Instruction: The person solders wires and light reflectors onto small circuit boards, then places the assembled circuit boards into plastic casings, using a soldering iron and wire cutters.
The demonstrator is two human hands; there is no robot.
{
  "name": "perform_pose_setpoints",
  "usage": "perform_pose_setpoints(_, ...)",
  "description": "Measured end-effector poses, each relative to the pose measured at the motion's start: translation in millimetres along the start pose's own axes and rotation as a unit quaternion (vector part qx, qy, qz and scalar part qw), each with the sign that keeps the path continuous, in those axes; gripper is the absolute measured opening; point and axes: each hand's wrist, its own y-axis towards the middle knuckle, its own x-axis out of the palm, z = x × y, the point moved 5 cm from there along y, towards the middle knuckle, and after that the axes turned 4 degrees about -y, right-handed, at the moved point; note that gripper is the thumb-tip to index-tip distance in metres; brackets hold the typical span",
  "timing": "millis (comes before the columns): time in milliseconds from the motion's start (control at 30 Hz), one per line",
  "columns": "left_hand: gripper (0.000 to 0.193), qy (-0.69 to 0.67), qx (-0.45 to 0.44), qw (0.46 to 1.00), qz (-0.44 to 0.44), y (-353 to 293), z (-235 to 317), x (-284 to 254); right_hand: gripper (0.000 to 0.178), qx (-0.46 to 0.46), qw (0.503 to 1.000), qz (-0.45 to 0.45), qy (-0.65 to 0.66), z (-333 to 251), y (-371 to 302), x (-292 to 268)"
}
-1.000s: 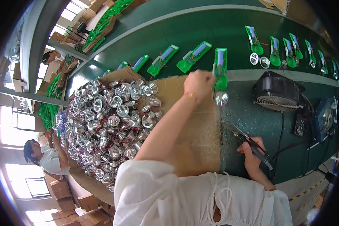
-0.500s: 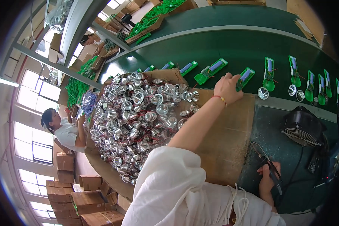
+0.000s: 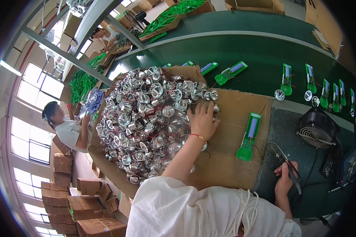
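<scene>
My left hand (image 3: 203, 121) lies with fingers spread at the right edge of a big heap of shiny silver reflector cups (image 3: 144, 114) with red wires. Its fingertips touch the cups there, and I see nothing gripped. To the right of that hand, a green plastic lamp housing (image 3: 245, 149) rests on the cardboard sheet (image 3: 225, 166); a purple cylindrical battery (image 3: 252, 127) sits in it and thin wires stick out. In my right hand (image 3: 285, 178), lower right, is a soldering iron (image 3: 292, 173) with a dark handle, its metal tip pointing up and left.
Beyond the cardboard, a green conveyor belt (image 3: 261, 51) carries several green housings, some with reflectors beside them. A black fan (image 3: 316, 130) stands at the right. A co-worker (image 3: 71, 126) sits at the left beside green parts (image 3: 83, 77); another person (image 3: 106, 35) works farther back.
My left hand has come back from the belt to the reflector heap. The green housing it was touching now lies on the cardboard. My right hand still holds the soldering iron.
</scene>
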Motion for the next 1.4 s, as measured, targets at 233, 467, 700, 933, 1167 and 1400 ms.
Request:
perform_pose_setpoints(233, 0.012, 0.026, 0.032, 0.998, 0.044, -32, 11, -9, 0.015, 0.004, 1.0, -0.008, -0.009, -1, -7, 3)
perform_pose_setpoints(467, 0.01, -0.071, 0.067, 0.974, 0.205, -46, -3, -45, 0.015, 0.0, 1.0, -0.018, -0.005, -8, -6, 10)
perform_pose_setpoints(700, 0.025, -0.393, -0.132, 0.882, 0.225, -48, -16, -74, 0.015, 0.009, 1.0, -0.02, -0.015, -9, -11, 8)
perform_pose_setpoints(933, 0.016, -0.318, -0.013, 0.946, 0.062, -83, 33, -32, 0.014, 0.013, 0.999, -0.046, -0.002, -12, -13, 21)
perform_pose_setpoints(1167, 0.02, -0.32, -0.093, 0.941, -0.05, -94, 15, -9, 0.012, 0.017, 0.999, -0.047, 0.0, -13, -13, 18)
perform_pose_setpoints(1400, 0.036, -0.463, -0.145, 0.861, -0.155, -111, 16, -11, 0.013, 0.029, 0.998, -0.058, -0.015, -8, -15, 16)
